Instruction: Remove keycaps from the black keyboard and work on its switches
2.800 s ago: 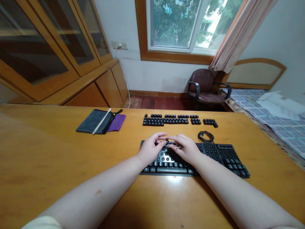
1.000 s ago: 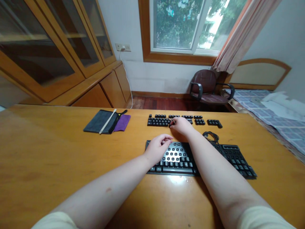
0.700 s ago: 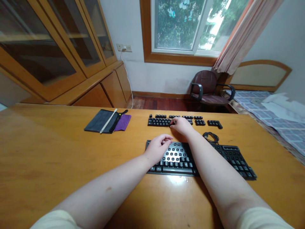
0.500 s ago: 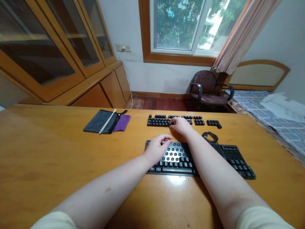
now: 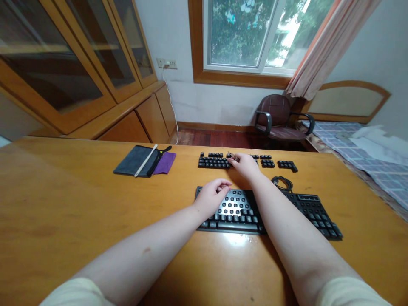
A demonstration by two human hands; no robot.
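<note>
A black keyboard (image 5: 237, 226) lies on the wooden desk, its upper left part stripped of keycaps so that the metal plate and switches show. My left hand (image 5: 213, 196) rests over its left end, fingers curled towards the thumb; whatever is between them is hidden. Beyond the keyboard, loose black keycaps (image 5: 214, 162) stand in rows. My right hand (image 5: 245, 165) reaches over these rows, thumb and fingers pinched together at the keycaps, and covers several of them. Anything between the fingertips is too small to make out. The right forearm crosses above the keyboard's middle.
A coiled black cable (image 5: 282, 183) lies behind the keyboard. To the left are a dark grey zip pouch (image 5: 130, 162), a white stick (image 5: 145, 161) on it, and a purple cloth (image 5: 165, 163). Past the desk's (image 5: 79, 204) far edge stands a brown armchair (image 5: 277, 117).
My right hand has shifted slightly along the keycap rows, its fingertips a little higher and farther right. My left hand stays at the keyboard. The view has tilted a little.
</note>
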